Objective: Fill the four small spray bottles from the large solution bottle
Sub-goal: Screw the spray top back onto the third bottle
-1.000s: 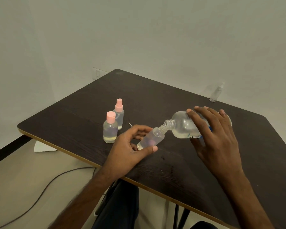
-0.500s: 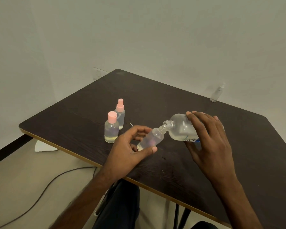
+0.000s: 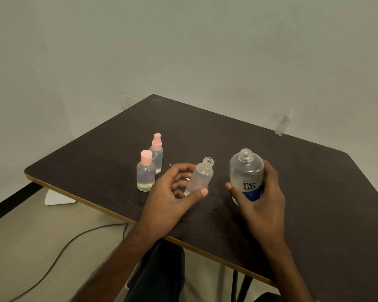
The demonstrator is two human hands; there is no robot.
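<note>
The left hand (image 3: 172,192) pinches an uncapped small spray bottle (image 3: 200,176) between thumb and fingers, tilted toward the large solution bottle (image 3: 246,173), which the right hand (image 3: 262,192) wraps upright with its open neck clear, probably a pause between pours. Two pink-capped bottles (image 3: 146,171) stand aside on the dark table (image 3: 314,203); a fourth bottle (image 3: 283,124) by the wall is faint, and liquid levels are hard to read

The dark table (image 3: 238,140) lay bare behind both held bottles, giving open passage there. Two pink-capped bottles (image 3: 146,171) stood close together just left of the left hand (image 3: 172,199), blocking that side. A clear bottle (image 3: 282,125) stood at the far edge, well apart.
</note>
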